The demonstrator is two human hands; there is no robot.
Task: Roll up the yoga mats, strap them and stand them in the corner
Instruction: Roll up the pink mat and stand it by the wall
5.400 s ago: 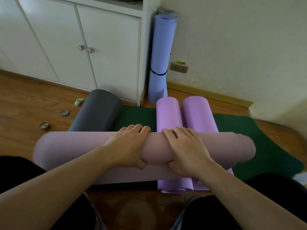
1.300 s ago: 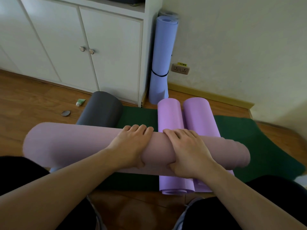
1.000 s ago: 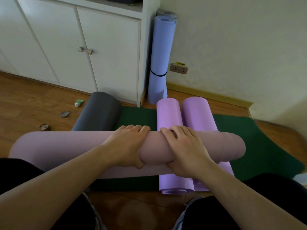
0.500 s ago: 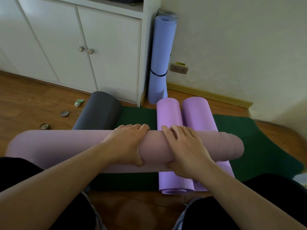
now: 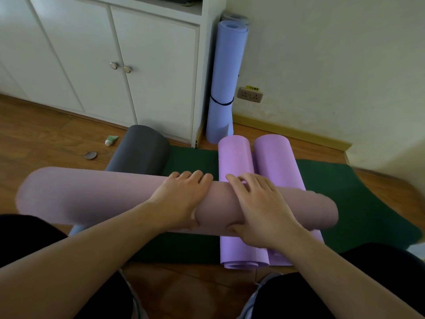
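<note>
My left hand (image 5: 181,201) and right hand (image 5: 259,208) each wrap the long dusty-pink foam roll (image 5: 96,199), which lies crosswise over the two lilac rolled mats (image 5: 236,157) on the dark green mat (image 5: 358,194). Since a moment ago it has shifted right and lifted slightly; I judge rolling finished, strapping next.

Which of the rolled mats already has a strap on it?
The blue mat standing upright in the corner beside the cabinet: a dark strap circles it. The pink, purple and grey rolls lie flat with no strap visible.
</note>
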